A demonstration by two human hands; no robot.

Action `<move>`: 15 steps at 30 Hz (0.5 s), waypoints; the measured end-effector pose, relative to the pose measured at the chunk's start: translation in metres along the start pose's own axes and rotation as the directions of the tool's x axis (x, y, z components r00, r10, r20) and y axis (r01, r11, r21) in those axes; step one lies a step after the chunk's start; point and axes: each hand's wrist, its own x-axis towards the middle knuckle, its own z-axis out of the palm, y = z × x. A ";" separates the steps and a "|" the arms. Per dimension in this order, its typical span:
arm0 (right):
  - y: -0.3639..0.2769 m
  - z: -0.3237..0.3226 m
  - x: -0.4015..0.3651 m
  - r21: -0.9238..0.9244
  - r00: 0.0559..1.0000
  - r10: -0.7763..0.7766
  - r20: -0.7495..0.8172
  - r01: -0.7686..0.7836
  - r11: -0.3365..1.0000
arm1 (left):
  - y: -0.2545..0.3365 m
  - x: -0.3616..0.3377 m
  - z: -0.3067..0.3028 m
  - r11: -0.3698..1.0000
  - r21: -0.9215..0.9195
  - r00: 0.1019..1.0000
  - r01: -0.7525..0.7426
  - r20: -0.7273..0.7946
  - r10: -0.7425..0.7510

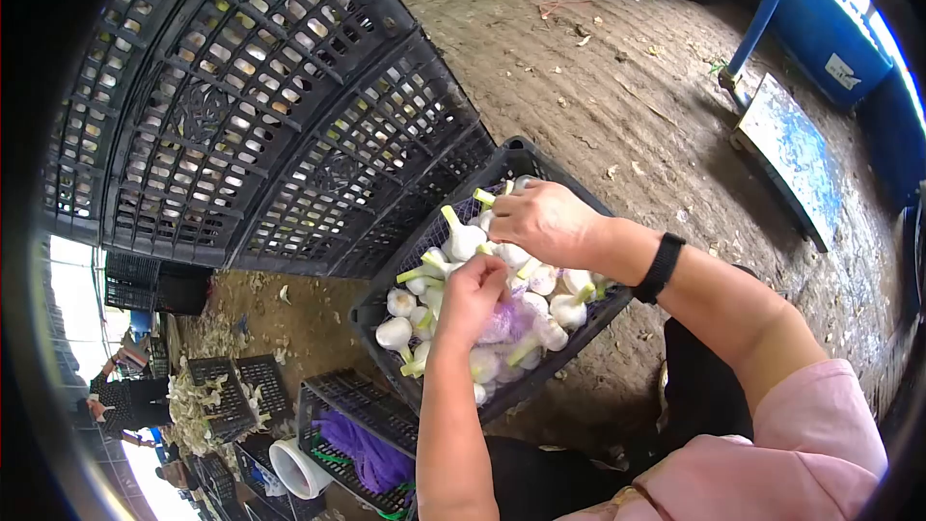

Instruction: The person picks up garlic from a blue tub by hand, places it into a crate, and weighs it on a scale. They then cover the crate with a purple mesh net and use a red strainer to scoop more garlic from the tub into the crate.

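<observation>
A black plastic crate [362, 314] full of white garlic bulbs [394, 333] with cut green stems stands before me. Purple mesh netting [503, 320] lies among the bulbs, bunched around some of them. My left hand [470, 297] is closed over the middle of the crate, its fingertips pinching the netting. My right hand [542, 222], with a black wristband [661, 268], curls its fingers down at the crate's far side beside some bulbs. What lies under those fingers is hidden.
Tall stacked black crates [231, 87] filled with garlic rise at the left. A lower crate holds purple net bags [367, 453], beside a white bucket [297, 469]. A blue platform scale [789, 159] stands right. Another person [130, 400] is at far left.
</observation>
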 end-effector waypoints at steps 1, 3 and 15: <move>-0.002 0.000 0.003 -0.024 1.000 0.007 -0.024 -0.008 1.000 | 0.000 -0.002 0.001 0.995 0.092 0.999 -0.044 0.036 0.041; -0.006 0.008 0.008 -0.007 0.999 0.000 0.054 0.000 1.000 | -0.006 -0.001 -0.001 0.955 0.261 0.989 -0.140 0.072 0.125; -0.022 0.017 0.008 0.243 0.918 0.323 0.229 -0.376 0.894 | -0.026 -0.002 -0.004 0.958 -0.284 0.996 -0.026 -0.092 0.000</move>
